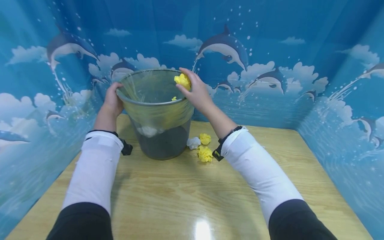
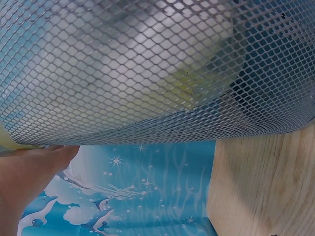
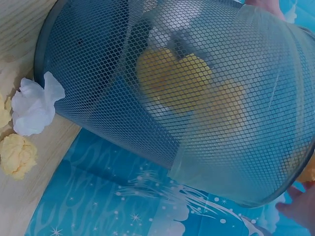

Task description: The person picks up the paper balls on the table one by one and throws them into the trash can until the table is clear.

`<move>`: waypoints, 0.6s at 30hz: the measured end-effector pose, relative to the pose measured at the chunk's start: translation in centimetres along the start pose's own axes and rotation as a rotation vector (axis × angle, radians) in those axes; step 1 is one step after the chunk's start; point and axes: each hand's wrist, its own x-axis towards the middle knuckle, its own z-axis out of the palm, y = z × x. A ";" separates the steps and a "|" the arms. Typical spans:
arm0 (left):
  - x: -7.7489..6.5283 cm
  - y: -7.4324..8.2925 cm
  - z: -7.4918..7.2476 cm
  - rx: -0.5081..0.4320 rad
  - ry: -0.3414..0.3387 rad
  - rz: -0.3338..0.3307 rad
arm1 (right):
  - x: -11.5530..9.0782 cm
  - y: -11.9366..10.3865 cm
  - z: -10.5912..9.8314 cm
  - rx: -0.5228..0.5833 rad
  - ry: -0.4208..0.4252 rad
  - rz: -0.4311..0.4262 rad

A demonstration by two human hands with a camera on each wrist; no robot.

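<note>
A dark mesh wastebasket (image 1: 159, 143) with a thin, clear plastic liner (image 1: 141, 86) stands on the table. My left hand (image 1: 112, 100) grips its rim on the left side. At the right side of the rim, my right hand (image 1: 198, 91) holds a crumpled yellow paper ball (image 1: 182, 80) between thumb and fingers. Through the mesh in the right wrist view, yellow paper balls (image 3: 162, 73) and some white paper show inside. Beside the base lie a white crumpled paper (image 1: 193, 143) and two yellow paper balls (image 1: 205, 154).
The wooden table (image 1: 168, 193) extends in front of and to the right of the basket. A blue curtain (image 1: 270, 43) printed with dolphins and clouds encloses the back and both sides.
</note>
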 end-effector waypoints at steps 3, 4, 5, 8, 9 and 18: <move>-0.1 0.1 0.0 -0.006 -0.009 -0.006 | 0.0 0.1 -0.1 -0.018 -0.017 0.009; -0.1 0.1 0.0 -0.010 -0.010 -0.009 | 0.0 0.2 -0.2 -0.021 -0.020 0.013; -0.1 0.1 0.0 -0.014 -0.012 -0.011 | 0.0 0.3 -0.2 -0.027 -0.023 0.018; -0.1 0.1 0.0 -0.026 -0.006 -0.019 | -0.1 0.4 -0.4 -0.039 -0.025 0.035; -0.1 0.1 0.0 -0.026 -0.007 -0.022 | -0.2 0.5 -0.5 -0.039 -0.024 0.043; 0.1 0.1 0.2 -0.022 -0.005 -0.024 | -0.9 1.7 -1.8 -0.019 -0.032 0.113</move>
